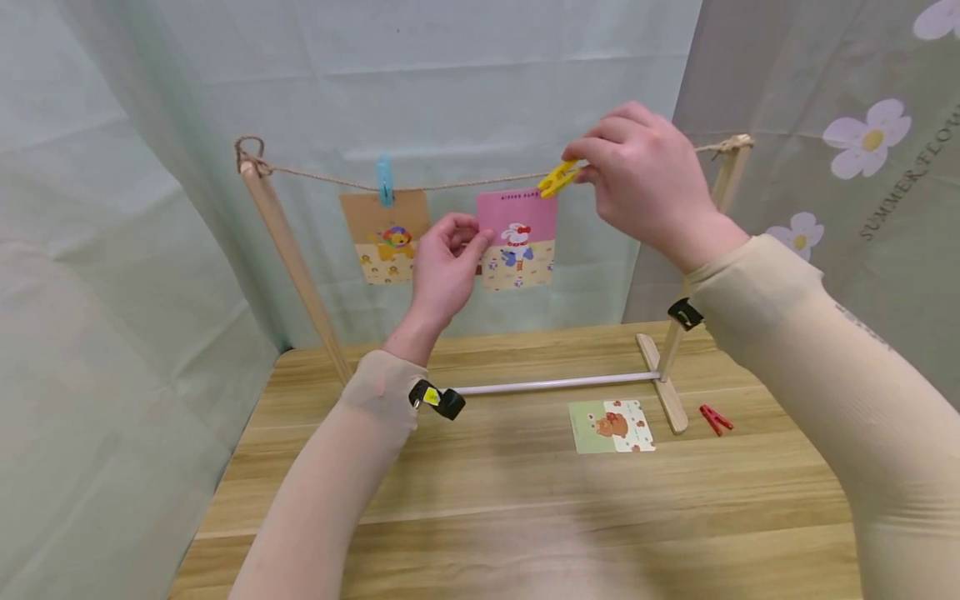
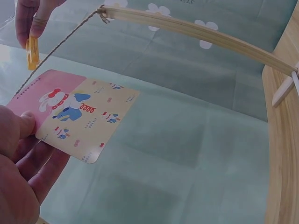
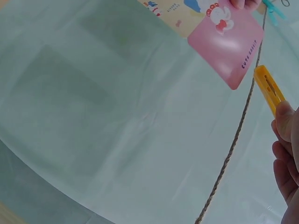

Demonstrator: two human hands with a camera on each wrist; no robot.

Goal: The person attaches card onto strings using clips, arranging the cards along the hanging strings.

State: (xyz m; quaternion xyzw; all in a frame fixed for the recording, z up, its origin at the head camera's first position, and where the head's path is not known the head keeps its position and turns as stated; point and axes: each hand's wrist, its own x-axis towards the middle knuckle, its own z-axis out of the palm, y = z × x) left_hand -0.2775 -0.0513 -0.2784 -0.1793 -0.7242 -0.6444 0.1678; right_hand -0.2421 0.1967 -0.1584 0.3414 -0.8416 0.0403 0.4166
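Pinching yellow clothespin (image 1: 558, 177) at twine (image 1: 450, 184) — right hand (image 1: 645, 187) raised; left hand (image 1: 444, 268) fingers gripping pink card (image 1: 517, 240)

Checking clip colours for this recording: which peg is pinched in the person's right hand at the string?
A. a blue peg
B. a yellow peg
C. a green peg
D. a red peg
B. The right hand pinches the yellow peg at the string; the blue peg holds the orange card, and the red peg lies on the table.

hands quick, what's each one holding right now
Left hand: pinches the edge of the pink cartoon card.
Right hand: pinches the yellow plastic clothespin at the twine line.
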